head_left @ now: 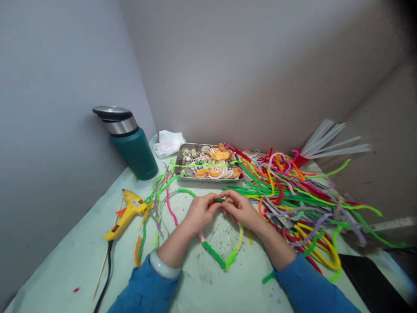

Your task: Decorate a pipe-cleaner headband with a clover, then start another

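2 hands (pixel 220 209) (bare) pinch green stem (pixel 219 200).

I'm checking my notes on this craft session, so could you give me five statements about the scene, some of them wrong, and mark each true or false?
1. The left hand and right hand meet at a small dark green piece. True.
2. The yellow glue gun is in the left hand. False: it lies on the table, left of that hand.
3. The metal tray holds shells. True.
4. The teal bottle is right of the tray. False: it is to the tray's left.
5. The scissors lie among colorful fuzzy strands. True.
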Demonstrator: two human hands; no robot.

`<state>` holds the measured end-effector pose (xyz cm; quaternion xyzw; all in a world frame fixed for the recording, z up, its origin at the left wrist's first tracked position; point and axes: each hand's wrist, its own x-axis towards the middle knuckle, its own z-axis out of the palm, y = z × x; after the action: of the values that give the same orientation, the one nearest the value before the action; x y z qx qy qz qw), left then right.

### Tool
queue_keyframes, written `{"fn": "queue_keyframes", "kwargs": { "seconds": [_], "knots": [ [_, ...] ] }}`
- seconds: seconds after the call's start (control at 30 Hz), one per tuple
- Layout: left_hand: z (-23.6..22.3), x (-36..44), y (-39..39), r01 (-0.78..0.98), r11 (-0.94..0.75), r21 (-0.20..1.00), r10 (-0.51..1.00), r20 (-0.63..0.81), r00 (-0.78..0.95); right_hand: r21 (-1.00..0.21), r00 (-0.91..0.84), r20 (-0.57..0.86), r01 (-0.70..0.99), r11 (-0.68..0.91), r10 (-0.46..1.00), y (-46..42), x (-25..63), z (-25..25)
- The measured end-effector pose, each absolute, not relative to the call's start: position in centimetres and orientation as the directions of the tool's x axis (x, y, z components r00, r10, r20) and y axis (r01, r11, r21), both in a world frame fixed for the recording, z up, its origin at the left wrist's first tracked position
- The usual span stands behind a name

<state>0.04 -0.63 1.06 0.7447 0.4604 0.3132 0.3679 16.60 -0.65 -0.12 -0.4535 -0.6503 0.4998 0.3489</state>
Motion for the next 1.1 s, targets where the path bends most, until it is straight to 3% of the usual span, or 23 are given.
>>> {"fn": "queue_keyframes", "kwargs": {
  "seconds": [1.1],
  "knots": [
    [0.68,0.07,-0.57,0.508,-0.323,0.799,0.920,0.139,0.367,-0.965,-0.345,0.003,0.247,0.094,0.939,-0.67,16.59,-0.21]
  ]
}}
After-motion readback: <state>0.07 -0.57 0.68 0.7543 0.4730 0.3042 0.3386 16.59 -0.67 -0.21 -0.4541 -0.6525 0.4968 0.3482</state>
